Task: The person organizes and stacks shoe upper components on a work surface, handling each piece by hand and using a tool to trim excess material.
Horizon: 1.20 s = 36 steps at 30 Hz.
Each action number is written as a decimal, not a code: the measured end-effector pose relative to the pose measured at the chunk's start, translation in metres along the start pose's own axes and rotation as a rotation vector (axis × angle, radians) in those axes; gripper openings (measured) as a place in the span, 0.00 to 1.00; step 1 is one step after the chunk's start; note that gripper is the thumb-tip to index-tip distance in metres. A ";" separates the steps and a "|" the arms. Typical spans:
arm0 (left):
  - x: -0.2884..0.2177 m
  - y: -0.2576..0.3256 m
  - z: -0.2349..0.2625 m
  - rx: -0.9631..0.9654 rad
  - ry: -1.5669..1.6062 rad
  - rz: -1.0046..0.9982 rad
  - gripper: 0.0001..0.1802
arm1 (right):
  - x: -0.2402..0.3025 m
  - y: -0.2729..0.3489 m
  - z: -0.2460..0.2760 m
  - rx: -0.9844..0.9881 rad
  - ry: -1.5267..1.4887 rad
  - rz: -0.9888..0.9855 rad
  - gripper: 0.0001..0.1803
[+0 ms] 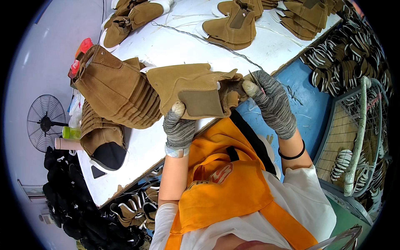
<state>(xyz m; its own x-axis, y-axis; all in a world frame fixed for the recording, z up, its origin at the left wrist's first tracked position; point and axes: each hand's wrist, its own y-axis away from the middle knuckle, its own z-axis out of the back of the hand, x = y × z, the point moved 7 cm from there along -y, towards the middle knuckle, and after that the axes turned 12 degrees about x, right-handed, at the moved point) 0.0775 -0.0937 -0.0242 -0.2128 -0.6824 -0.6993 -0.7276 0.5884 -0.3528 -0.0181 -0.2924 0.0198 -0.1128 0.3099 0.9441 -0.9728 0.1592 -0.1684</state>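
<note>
Between my hands, above the table's near edge, is a tan suede shoe upper (179, 79) with a darker elastic side panel (201, 103). My left hand (179, 129), in a grey knit glove with bare fingertips, grips its lower side, thumb on top. The right hand (273, 104), gloved the same way, pinches the opening at the upper's right end. A thin pointed metal blade (255, 80) sticks out beside the right thumb; the rest of that tool is hidden in the palm. Left of the held piece lies a stack of similar uppers (118, 89).
More uppers (233, 27) lie along the far side of the white table (166, 46), with loose cords across it. A wire basket cart (354, 137) stands at the right near heaped shoe parts (350, 54). Black pieces (79, 204) pile up at lower left, below a fan (46, 123).
</note>
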 end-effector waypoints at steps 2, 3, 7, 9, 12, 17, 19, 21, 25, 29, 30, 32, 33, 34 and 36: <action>0.001 -0.001 0.000 -0.002 0.053 0.011 0.34 | 0.002 0.002 0.000 0.018 0.023 0.019 0.13; 0.002 -0.002 -0.001 -0.010 0.099 0.019 0.34 | 0.002 0.002 -0.001 0.027 0.035 0.028 0.12; 0.010 -0.003 0.008 -0.044 0.205 0.043 0.33 | -0.002 0.003 -0.001 0.034 0.051 0.086 0.11; 0.011 -0.003 0.010 -0.065 0.233 0.045 0.32 | -0.012 0.003 -0.002 0.041 0.000 0.066 0.11; 0.012 -0.002 0.009 -0.045 0.240 0.048 0.33 | -0.020 0.002 -0.004 0.069 -0.184 0.012 0.11; 0.003 0.003 0.008 -0.038 0.151 -0.051 0.35 | -0.038 -0.006 -0.001 0.157 -0.661 -0.006 0.15; -0.001 0.001 0.004 -0.040 0.068 -0.075 0.35 | -0.038 -0.004 0.003 0.134 -0.693 -0.081 0.18; 0.001 0.001 0.006 -0.060 0.090 -0.067 0.36 | -0.031 0.002 0.005 0.050 -0.636 -0.157 0.21; 0.002 0.005 0.013 -0.074 -0.022 -0.056 0.37 | -0.017 0.012 0.003 -0.068 -0.128 0.000 0.24; -0.002 0.006 0.014 -0.094 -0.178 -0.044 0.37 | 0.000 0.019 -0.008 0.108 -0.073 -0.243 0.23; 0.000 0.006 0.016 -0.092 -0.224 -0.039 0.37 | -0.004 0.020 -0.008 0.063 -0.107 -0.223 0.23; 0.002 0.005 0.018 -0.074 -0.318 -0.034 0.37 | -0.011 0.021 -0.009 -0.006 -0.187 -0.188 0.22; 0.002 0.005 0.019 -0.059 -0.369 -0.035 0.35 | -0.011 0.020 -0.010 -0.026 -0.234 -0.174 0.21; 0.002 0.004 0.018 -0.044 -0.421 -0.036 0.34 | -0.004 0.018 -0.012 -0.024 -0.292 -0.166 0.21; 0.001 0.002 0.011 -0.053 -0.379 -0.051 0.33 | -0.007 0.017 -0.013 -0.025 -0.305 -0.154 0.21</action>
<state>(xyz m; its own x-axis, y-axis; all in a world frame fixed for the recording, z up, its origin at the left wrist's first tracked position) 0.0834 -0.0885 -0.0324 0.0729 -0.4956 -0.8655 -0.7661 0.5278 -0.3668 -0.0316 -0.2800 0.0070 -0.0236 -0.0135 0.9996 -0.9782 0.2066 -0.0203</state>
